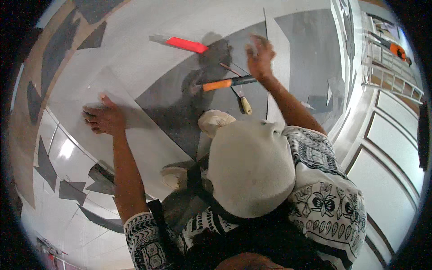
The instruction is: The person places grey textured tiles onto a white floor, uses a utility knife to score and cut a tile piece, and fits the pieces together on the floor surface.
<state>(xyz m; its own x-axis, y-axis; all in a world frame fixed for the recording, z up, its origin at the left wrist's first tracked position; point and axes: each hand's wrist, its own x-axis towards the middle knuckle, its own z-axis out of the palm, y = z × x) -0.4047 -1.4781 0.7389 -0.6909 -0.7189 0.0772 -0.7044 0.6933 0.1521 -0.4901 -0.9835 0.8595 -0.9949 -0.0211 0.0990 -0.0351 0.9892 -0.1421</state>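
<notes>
My left hand point(104, 117) is over a pale grey sheet point(119, 87), thumb out and fingers apart, holding nothing. Whether it touches the sheet I cannot tell. Slightly blurred, my right hand point(261, 56) is raised over a dark grey sheet point(175, 105) with a curved far edge; its fingers are spread and empty. Below that hand lies a hammer point(218, 85) with an orange and black handle. Beside the hammer are a scraper point(245, 105) with a yellowish handle and a thin reddish stick point(229, 69). Farther left lies a red tool point(186, 45) with a flat grey end.
Dark offcuts point(72, 191) litter the tiled floor point(74, 225) at left; others lie on brown board at far left. My pale-clad bent knee point(252, 166) and beige shoes point(174, 177) take up the middle. A metal ladder point(391, 78) and an orange tool point(398, 51) are at far right.
</notes>
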